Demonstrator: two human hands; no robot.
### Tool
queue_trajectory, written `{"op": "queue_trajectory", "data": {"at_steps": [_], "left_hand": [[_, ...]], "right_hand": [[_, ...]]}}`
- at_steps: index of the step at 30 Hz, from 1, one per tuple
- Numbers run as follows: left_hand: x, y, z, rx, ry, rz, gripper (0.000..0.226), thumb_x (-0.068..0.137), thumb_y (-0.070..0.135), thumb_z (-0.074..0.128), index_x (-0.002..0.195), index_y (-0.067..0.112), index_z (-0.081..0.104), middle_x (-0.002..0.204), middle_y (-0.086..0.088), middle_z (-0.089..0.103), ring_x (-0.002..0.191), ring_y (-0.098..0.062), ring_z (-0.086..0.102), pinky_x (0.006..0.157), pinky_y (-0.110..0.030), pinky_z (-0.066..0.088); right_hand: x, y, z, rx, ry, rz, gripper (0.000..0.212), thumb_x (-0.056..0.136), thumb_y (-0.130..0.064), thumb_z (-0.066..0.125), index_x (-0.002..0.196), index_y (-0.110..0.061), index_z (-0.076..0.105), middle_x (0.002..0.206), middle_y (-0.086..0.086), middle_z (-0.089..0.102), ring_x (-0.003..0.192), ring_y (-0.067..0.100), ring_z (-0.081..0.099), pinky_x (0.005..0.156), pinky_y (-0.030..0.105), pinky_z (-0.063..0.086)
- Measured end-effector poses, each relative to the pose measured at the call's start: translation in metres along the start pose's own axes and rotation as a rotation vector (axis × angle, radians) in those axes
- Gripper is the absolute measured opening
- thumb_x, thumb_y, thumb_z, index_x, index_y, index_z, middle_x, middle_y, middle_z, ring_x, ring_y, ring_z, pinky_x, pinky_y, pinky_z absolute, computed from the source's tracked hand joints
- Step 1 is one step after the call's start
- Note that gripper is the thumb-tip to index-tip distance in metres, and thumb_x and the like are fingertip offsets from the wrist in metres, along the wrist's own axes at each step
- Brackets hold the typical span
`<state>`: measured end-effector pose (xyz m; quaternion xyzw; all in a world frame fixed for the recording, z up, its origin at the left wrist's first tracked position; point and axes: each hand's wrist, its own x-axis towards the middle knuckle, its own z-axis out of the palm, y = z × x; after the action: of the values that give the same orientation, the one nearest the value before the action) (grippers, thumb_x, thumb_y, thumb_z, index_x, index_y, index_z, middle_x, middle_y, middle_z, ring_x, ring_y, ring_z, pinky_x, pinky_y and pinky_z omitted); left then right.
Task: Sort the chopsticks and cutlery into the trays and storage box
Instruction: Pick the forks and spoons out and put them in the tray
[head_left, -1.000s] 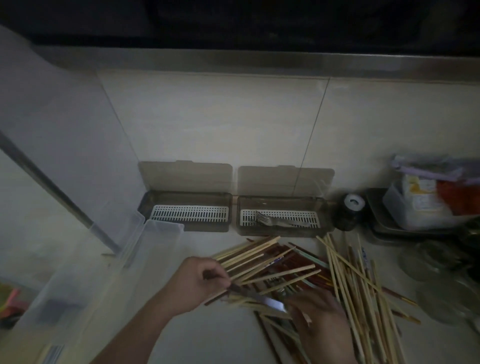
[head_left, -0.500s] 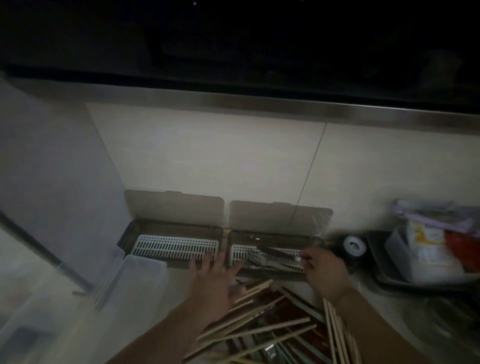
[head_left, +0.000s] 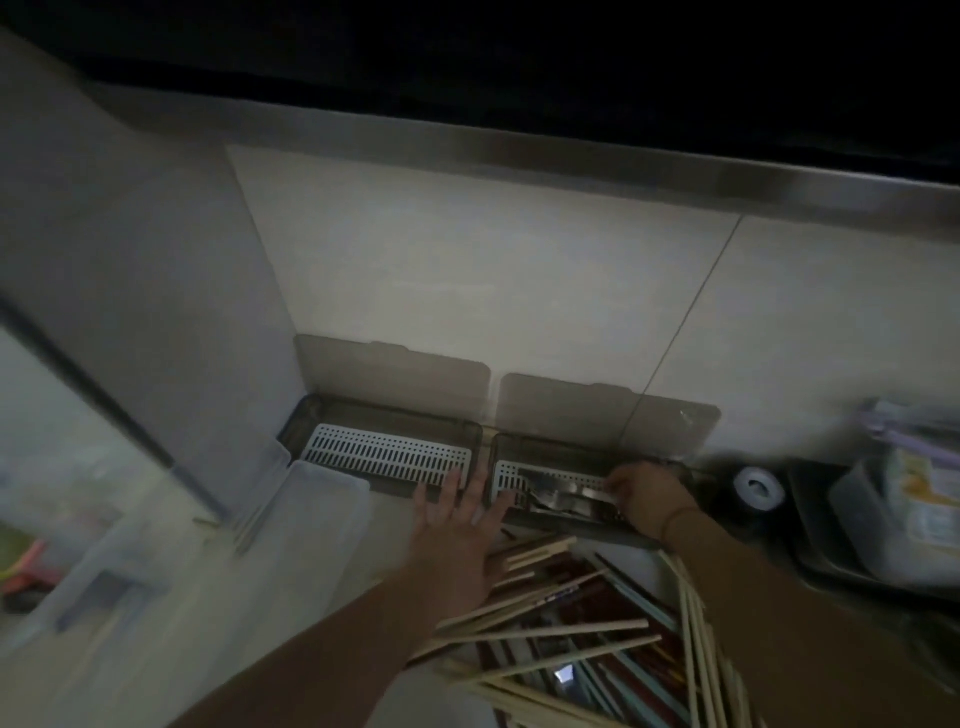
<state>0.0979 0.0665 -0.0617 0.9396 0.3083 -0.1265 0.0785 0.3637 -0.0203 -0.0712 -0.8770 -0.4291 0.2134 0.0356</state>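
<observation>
Metal cutlery (head_left: 563, 498) is being laid in the right tray (head_left: 571, 525) at centre frame by the right hand (head_left: 647, 493) pinching it, left hand (head_left: 460, 512) hovering spread; ideally lowering it flat, aligned lengthwise.

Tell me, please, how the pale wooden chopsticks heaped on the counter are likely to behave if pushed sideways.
The pale wooden chopsticks look thin and straight, so they are probably stiff and light. They lie criss-crossed in a loose pile on coloured chopsticks, so a push would likely scatter or pivot them rather than move them together. If their shafts are rounded, which I cannot tell, some may roll on the smooth counter.
</observation>
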Motion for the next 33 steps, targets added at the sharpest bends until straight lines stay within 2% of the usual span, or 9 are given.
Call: {"op": "queue_trajectory", "data": {"at_steps": [2,5,7,9,13,16,22,27,33], "left_hand": [[-0.008,0.001,0.01,-0.02,0.094,0.022,0.081,0.095,0.052,0.041,0.154,0.034,-0.012,0.159,-0.006,-0.03,0.144,-0.034,-0.029,0.112,-0.061,-0.015],[-0.031,0.009,0.033,-0.032,0.24,0.227,0.07,0.084,0.046,0.052,0.149,0.031,0.032,0.161,-0.009,0.019,0.148,-0.037,0.012,0.114,-0.064,0.017],[-0.05,0.017,0.055,-0.045,0.277,0.434,0.053,0.083,0.045,0.055,0.135,0.034,0.048,0.15,-0.001,0.038,0.14,-0.031,0.032,0.11,-0.064,0.028],[-0.068,0.023,0.072,-0.038,0.276,0.584,0.04,0.086,0.046,0.053,0.125,0.038,0.053,0.144,0.005,0.044,0.135,-0.025,0.039,0.111,-0.063,0.026],[-0.091,0.031,0.094,0.011,0.26,0.655,0.034,0.09,0.047,0.049,0.122,0.036,0.053,0.144,0.009,0.045,0.132,-0.022,0.044,0.11,-0.061,0.026],[-0.102,0.026,0.104,0.027,0.25,0.627,0.042,0.091,0.047,0.049,0.131,0.035,0.049,0.146,0.01,0.044,0.133,-0.02,0.043,0.107,-0.058,0.019],[-0.123,0.015,0.108,-0.004,0.188,0.54,0.045,0.088,0.046,0.047,0.132,0.037,0.049,0.143,0.011,0.047,0.131,-0.018,0.046,0.106,-0.054,0.021],[-0.131,0.004,0.111,-0.036,0.206,0.497,0.04,0.09,0.045,0.047,0.129,0.037,0.048,0.145,0.01,0.045,0.135,-0.018,0.043,0.107,-0.056,0.02],[-0.143,-0.014,0.126,-0.089,0.194,0.456,0.05,0.086,0.052,0.054,0.132,0.032,0.052,0.151,0.005,0.043,0.137,-0.025,0.042,0.109,-0.058,0.021]], "right_hand": [[-0.019,-0.001,-0.002,0.135,0.151,-0.007,0.028,0.09,-0.009,0.058,0.116,-0.016,0.066,0.12,0.007,0.065,0.107,0.027,0.06,0.097,0.031,0.045],[-0.075,-0.013,0.005,0.321,0.539,-0.103,0.018,0.087,-0.011,0.064,0.103,-0.016,0.069,0.107,0.005,0.066,0.099,0.021,0.059,0.087,0.026,0.045],[-0.125,-0.023,0.026,0.257,0.658,-0.2,0.012,0.085,-0.012,0.065,0.093,-0.019,0.069,0.094,-0.001,0.065,0.088,0.016,0.058,0.078,0.023,0.045],[-0.17,-0.026,0.058,0.188,0.608,-0.243,0.009,0.083,-0.017,0.064,0.086,-0.024,0.067,0.086,-0.007,0.062,0.082,0.015,0.056,0.07,0.025,0.047],[-0.218,-0.019,0.123,0.045,0.44,-0.236,0.011,0.078,-0.034,0.056,0.082,-0.03,0.065,0.092,-0.011,0.058,0.087,0.021,0.055,0.071,0.036,0.051],[-0.234,-0.024,0.141,0.01,0.425,-0.148,0.018,0.08,-0.042,0.053,0.082,-0.03,0.067,0.096,-0.008,0.057,0.089,0.023,0.053,0.068,0.038,0.05],[-0.224,-0.041,0.126,-0.115,0.354,0.082,0.029,0.078,-0.045,0.049,0.065,-0.028,0.069,0.082,-0.007,0.057,0.082,0.025,0.053,0.064,0.035,0.047],[-0.208,-0.062,0.113,-0.176,0.192,0.236,0.032,0.09,-0.038,0.045,0.1,-0.021,0.069,0.111,-0.001,0.057,0.115,0.023,0.047,0.086,0.034,0.045],[-0.212,-0.076,0.108,-0.253,0.205,0.267,0.031,0.093,-0.037,0.047,0.105,-0.016,0.066,0.112,0.0,0.059,0.113,0.024,0.051,0.086,0.037,0.045]]}}
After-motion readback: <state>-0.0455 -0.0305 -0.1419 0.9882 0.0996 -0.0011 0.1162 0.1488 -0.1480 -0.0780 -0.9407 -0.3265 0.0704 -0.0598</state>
